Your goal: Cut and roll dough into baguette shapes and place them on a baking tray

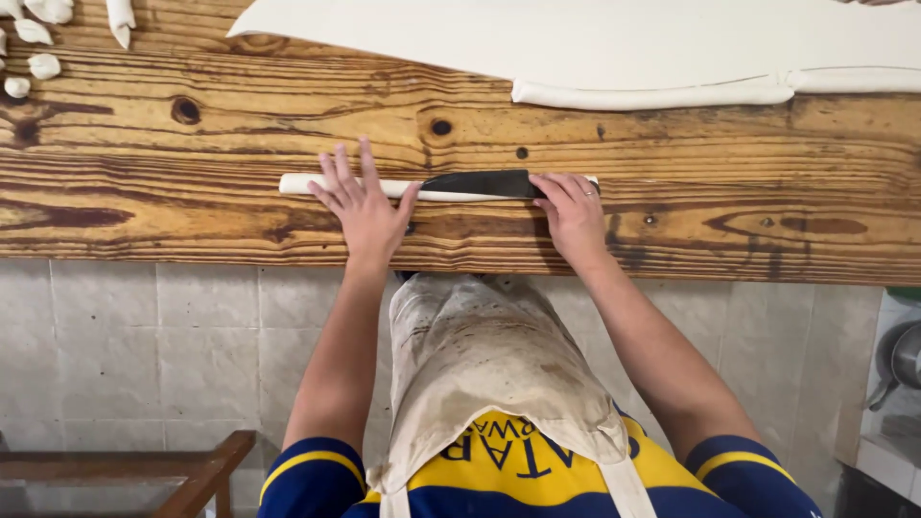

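Dough rope, thin and white, laid lengthwise across the wooden worktop, long axis running left to right, parallel to the near edge of the board. Left end of the rope is seen free beyond the left hand; the middle is covered by a dark knife blade laid flat along it; the right end is just visible past the right hand.

Left hand: open, fingers spread, pressed flat over the rope, fingertips pointing away from the body. Right hand: fingers extended and resting on the handle end of the blade; a closed grip is not shown, and a ring is worn on one finger. Both hands are set directly on the rope's line, the blade between them, neither clearly nearer.

Surface of the rope: smooth, pale, even in thickness where visible.

Also noted: large flat dough sheet at the far side with a rolled edge; small dough pieces at the far left corner; stained cloth apron below the board edge
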